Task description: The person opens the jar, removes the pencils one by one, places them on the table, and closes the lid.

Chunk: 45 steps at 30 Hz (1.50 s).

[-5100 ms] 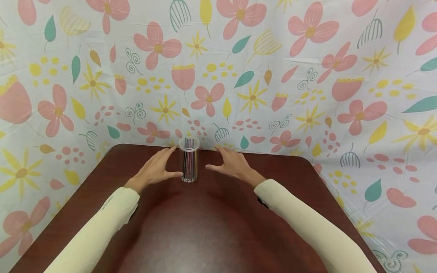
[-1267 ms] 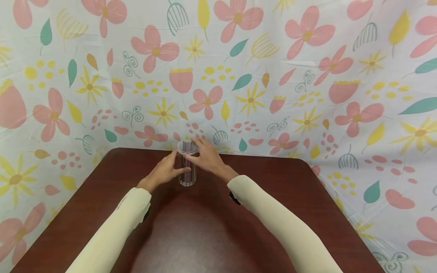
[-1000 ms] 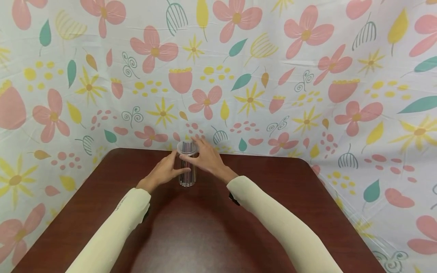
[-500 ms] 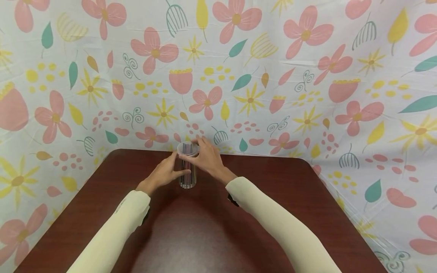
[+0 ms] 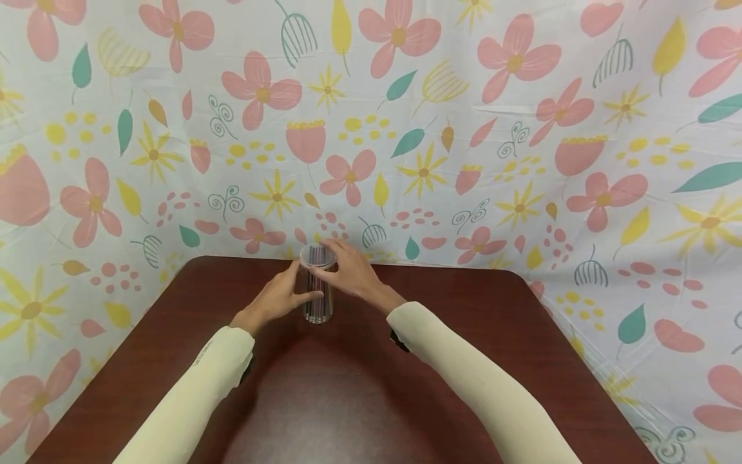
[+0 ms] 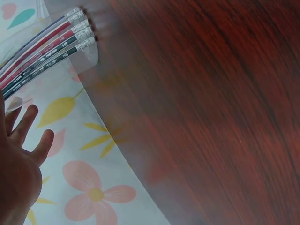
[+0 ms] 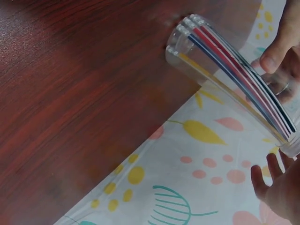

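Observation:
A clear plastic cylinder (image 5: 317, 308) stands upright on the table, holding several pencils (image 7: 227, 65) in dark, red, blue and yellow; their white-ended tips point down. My left hand (image 5: 272, 299) grips its left side, thumb across the front; in the right wrist view that left thumb (image 7: 276, 56) lies against the clear wall. My right hand (image 5: 356, 274) holds the round top (image 5: 317, 256) from the right, thumb over the front and fingers behind. In the right wrist view, several splayed fingers of my right hand (image 7: 281, 187) stand apart below the top. Whether the top is a separate lid I cannot tell.
The dark reddish-brown table (image 5: 324, 399) has rounded far corners. Close behind its far edge and along both sides hangs a white cloth (image 5: 487, 129) with pink, yellow and green flower prints. The cylinder stands near that far edge.
About five seconds ago both hands were spread on either side of the cylinder; since then they have closed in on it. Over the last second the grip stays nearly the same.

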{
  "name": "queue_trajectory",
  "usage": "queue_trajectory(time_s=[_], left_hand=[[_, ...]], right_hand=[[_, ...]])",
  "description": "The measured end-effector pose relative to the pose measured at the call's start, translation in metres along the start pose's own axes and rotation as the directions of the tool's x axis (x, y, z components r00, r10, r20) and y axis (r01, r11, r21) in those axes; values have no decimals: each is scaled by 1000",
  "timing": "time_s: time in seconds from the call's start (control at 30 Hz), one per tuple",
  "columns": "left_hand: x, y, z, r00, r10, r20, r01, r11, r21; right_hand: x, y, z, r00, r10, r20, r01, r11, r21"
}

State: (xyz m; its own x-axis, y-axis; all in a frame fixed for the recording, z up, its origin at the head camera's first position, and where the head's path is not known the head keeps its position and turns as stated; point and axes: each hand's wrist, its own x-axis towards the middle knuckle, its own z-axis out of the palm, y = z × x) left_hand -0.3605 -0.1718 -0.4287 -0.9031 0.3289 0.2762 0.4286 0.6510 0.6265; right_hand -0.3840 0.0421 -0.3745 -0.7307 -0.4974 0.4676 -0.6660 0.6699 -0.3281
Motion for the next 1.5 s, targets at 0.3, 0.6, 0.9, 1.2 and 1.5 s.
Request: queue_trajectory(time_s=[0.3, 0.6, 0.9, 1.2, 1.5], left_hand=[[1, 1, 1, 1000, 7, -7, -7, 1000, 5], [2, -1, 4, 1000, 1, -11, -1, 1000, 8], [3, -2, 2, 1000, 8, -16, -7, 999, 33], [2, -2, 1, 1000, -6, -12, 6, 999, 47], [1, -1, 0, 1000, 4, -10, -3, 999, 39]], right_hand=[[1, -4, 0, 986, 76, -148, -84, 995, -49], [0, 0, 2, 984, 6, -180, -13, 999, -41], [-1, 2, -1, 997, -4, -83, 5, 1000, 8], [0, -4, 2, 990, 54, -132, -61, 997, -55], [-2, -5, 6, 985, 50, -163, -63, 995, -77]])
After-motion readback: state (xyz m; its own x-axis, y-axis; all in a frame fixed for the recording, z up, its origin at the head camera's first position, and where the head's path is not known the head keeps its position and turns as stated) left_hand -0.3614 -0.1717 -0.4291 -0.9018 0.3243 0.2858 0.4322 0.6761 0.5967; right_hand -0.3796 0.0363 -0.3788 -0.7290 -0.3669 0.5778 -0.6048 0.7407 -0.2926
